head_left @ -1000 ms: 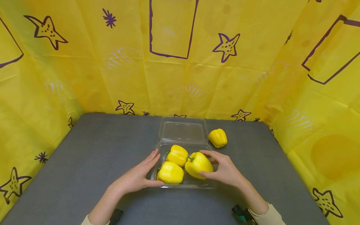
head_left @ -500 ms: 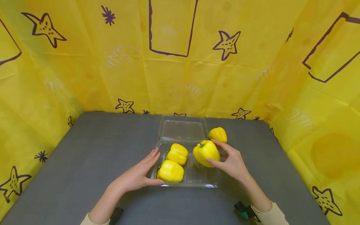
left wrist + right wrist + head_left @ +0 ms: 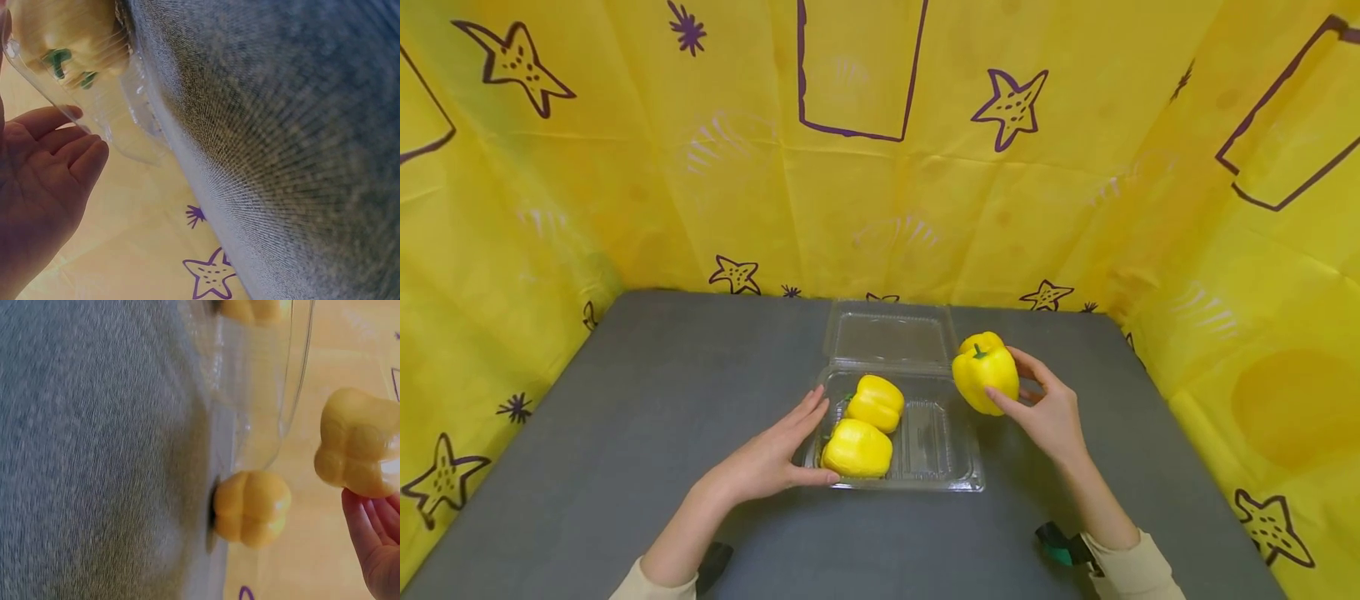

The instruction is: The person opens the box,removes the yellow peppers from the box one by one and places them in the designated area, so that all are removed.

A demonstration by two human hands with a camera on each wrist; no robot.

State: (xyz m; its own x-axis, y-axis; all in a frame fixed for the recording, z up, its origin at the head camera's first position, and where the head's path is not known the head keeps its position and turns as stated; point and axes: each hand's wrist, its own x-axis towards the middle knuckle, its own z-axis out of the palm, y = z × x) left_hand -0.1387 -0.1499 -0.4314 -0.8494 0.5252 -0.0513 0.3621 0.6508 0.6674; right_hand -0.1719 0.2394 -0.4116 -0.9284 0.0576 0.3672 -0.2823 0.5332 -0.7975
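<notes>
My right hand holds a yellow bell pepper by its right side, raised off the table just right of the clear plastic clamshell container. In the right wrist view the held pepper shows its lobed bottom, clear of the table. Another yellow pepper rests on the table there; in the head view the held one mostly covers it. Two yellow peppers lie in the container's left half, one behind and one in front. My left hand rests against the container's left side, fingers extended, thumb at the front corner.
The container's lid lies folded back, flat toward the rear of the grey table. Yellow patterned cloth stands behind the table and along both sides.
My right hand has lifted the pepper out of the container's right half and carried it right and back, in front of the pepper on the table. The left hand has stayed in place.
</notes>
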